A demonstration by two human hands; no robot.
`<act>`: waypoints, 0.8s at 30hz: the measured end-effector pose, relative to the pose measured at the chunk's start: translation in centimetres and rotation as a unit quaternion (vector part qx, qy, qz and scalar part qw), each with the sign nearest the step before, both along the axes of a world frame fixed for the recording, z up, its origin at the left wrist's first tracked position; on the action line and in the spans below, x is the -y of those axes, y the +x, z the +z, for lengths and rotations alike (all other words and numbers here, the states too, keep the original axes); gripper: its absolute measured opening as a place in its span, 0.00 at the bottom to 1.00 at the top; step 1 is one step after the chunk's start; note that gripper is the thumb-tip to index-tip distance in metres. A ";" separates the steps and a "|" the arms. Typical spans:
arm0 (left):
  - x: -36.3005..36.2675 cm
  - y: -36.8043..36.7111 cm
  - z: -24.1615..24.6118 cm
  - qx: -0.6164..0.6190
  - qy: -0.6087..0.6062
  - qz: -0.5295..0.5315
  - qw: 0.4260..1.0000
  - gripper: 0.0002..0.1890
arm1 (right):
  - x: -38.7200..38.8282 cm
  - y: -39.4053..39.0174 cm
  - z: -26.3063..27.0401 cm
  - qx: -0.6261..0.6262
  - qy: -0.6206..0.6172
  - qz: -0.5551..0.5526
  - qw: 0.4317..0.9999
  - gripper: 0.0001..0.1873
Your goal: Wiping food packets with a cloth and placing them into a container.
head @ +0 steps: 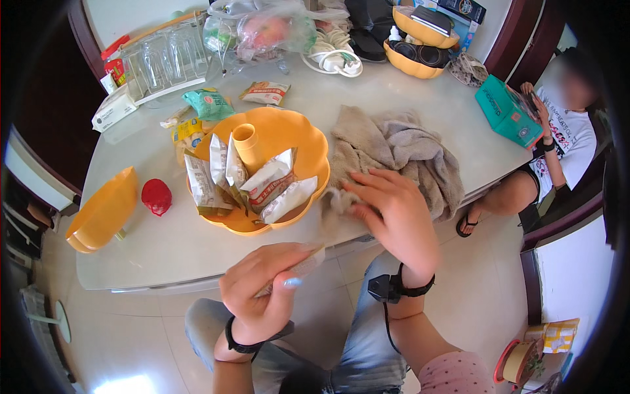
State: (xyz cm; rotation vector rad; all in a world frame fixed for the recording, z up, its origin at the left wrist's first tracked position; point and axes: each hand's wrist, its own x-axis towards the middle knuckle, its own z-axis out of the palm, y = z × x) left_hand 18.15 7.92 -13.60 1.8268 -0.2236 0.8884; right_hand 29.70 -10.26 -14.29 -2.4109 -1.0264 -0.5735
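My left hand (266,285) grips a small snack packet (310,263) in front of the table edge. My right hand (393,212) is over the near left part of a crumpled grey-brown towel (413,147). Blurred greyish cloth shows at its fingertips; whether the fingers pinch it is unclear. Left of the towel stands a yellow scalloped plastic tray (295,123) with a hollow centre post (247,143). Several wrapped snacks lean inside it, including a white-and-red packet (270,182) and a white packet (290,199).
A second yellow bowl (106,212) rests tilted at the left, beside a red round item (156,197). Behind the tray lie a teal snack bag (209,103) and a glass rack (167,59). A seated person (561,133) at the right touches a teal box (507,113).
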 end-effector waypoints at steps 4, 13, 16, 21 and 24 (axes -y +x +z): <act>0.9 -0.4 -3.9 0.115 -0.079 -0.022 0.990 0.27 | 0.0 -1.1 1.2 -0.142 0.076 -0.102 0.982 0.12; 5.9 1.4 -2.8 -0.019 -0.273 -0.083 0.958 0.44 | -1.6 -2.1 -0.4 0.117 0.240 0.198 0.943 0.23; 5.6 2.1 -2.4 -0.036 -0.215 -0.193 0.957 0.43 | -2.7 -3.1 -0.6 0.026 0.286 0.163 0.944 0.30; 6.5 3.3 -3.9 0.042 -0.308 -0.268 0.912 0.37 | -1.2 -2.5 -0.8 -0.173 0.420 0.153 0.878 0.38; 6.4 2.6 -2.3 0.041 -0.384 -0.180 0.905 0.27 | -0.8 -2.1 -0.9 -0.361 0.490 0.200 0.768 0.22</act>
